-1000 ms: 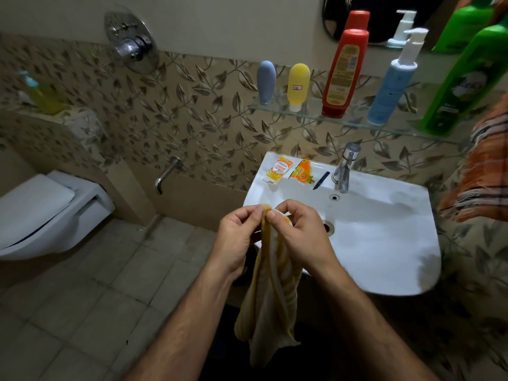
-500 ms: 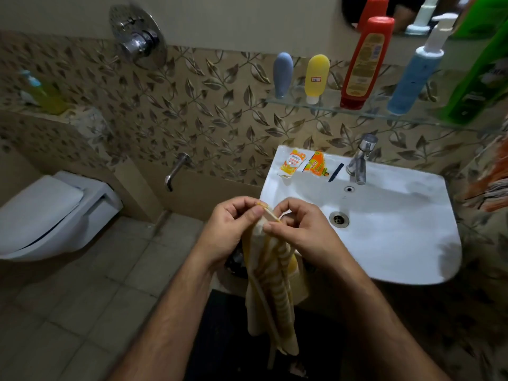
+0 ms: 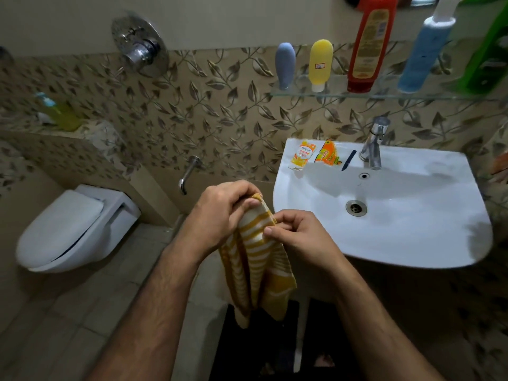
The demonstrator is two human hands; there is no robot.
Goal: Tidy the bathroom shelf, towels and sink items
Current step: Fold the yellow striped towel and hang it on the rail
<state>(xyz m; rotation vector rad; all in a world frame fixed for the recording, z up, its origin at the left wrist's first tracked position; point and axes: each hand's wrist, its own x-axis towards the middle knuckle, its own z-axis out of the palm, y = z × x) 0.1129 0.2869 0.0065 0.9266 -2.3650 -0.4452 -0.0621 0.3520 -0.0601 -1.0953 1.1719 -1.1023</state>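
Hanging from both hands, a yellow-and-white striped towel (image 3: 257,259) sits in the air just left of the sink (image 3: 406,232), in front of its rim and above the floor. Cloth is bunched lengthwise into loose vertical folds; stripes run crosswise near the top, and a solid mustard patch shows on the lower right fold. Lower edge is pale and uneven.

Left hand (image 3: 220,213): fingers curled over the towel's top edge, gripping it, thumb pressed on the striped face. Right hand (image 3: 298,233): fingers curled, thumb and forefinger pinching the towel's right edge slightly lower than the left hand's hold. The two hands are close together, with the cloth between them.

Sink rim, back left: two orange sachets (image 3: 316,155) lying flat side by side, a small dark blue object (image 3: 348,160) just beside them, then the tap (image 3: 373,144).

Glass shelf (image 3: 302,92) above the sink holds, left to right: grey-blue tube (image 3: 285,64), yellow tube (image 3: 320,64), red bottle (image 3: 369,45), blue pump bottle (image 3: 424,53), green bottle (image 3: 486,56). Tubes stand cap down.

Toilet (image 3: 74,226) at left, lid closed.
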